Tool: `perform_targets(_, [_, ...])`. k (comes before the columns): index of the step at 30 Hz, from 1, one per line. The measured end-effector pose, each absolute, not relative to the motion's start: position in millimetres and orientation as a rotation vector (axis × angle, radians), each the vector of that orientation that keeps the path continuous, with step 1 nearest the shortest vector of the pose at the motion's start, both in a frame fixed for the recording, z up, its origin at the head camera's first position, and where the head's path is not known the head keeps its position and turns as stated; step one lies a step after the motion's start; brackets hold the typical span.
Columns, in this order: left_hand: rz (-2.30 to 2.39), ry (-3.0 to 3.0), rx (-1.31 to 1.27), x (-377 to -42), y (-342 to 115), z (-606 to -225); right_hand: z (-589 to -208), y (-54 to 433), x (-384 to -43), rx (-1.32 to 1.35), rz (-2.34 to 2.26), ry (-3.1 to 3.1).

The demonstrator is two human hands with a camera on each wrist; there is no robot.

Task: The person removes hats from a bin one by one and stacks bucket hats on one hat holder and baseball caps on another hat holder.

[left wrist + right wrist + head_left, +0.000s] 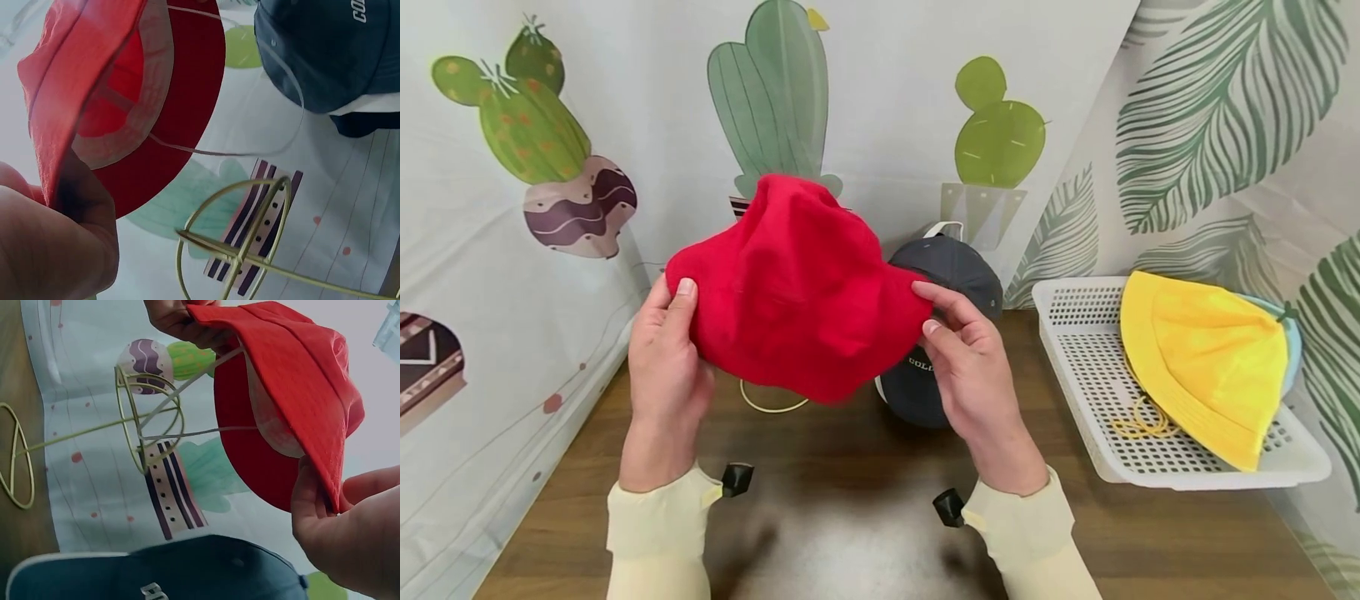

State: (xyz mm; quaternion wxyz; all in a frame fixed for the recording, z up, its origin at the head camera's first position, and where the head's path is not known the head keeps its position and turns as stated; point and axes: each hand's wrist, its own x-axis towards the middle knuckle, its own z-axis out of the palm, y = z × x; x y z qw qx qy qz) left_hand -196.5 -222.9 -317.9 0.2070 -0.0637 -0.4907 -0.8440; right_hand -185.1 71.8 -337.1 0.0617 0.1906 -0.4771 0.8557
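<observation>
On either side of the red hat, the fingers of my left hand and right hand pinch its brim, so it is stretched between them above the wooden surface. Its hollow underside is turned away from me, and a pale cord loops loosely out of it.

I judge the step in hand to be holding the hat spread by its brim; the next move seems to call for even, steady pinches and care with that dangling cord.

Beyond the hat stands a gold wire stand with a rounded top; the cord could snag there, though I cannot tell whether they touch. Just right of the hat, partly behind my right hand, a dark cap crowds that side. Farther right of the hat, a white basket carries a yellow hat.
</observation>
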Motion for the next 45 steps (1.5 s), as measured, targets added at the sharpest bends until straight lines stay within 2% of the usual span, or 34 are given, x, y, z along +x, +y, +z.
perform_targets(12, [-2.366, -1.324, -0.043, -205.5, -248.9, -323.6, -348.1, 41.4, -199.6, 0.662, 2.666, -1.426])
perform_targets(30, [-2.341, -1.341, 0.044, -217.9, -262.5, -333.0, -358.2, 1.9, -220.9, 0.167, 2.552, -1.400])
perform_targets(35, [-2.327, -1.355, 0.058, -223.8, -266.3, -337.3, -363.9, -6.5, -224.7, 0.185, 2.462, -1.490])
perform_targets(45, [-2.325, -1.369, 0.066, -231.9, -271.6, -346.9, -374.6, -16.6, -233.8, 0.392, 2.485, -1.553])
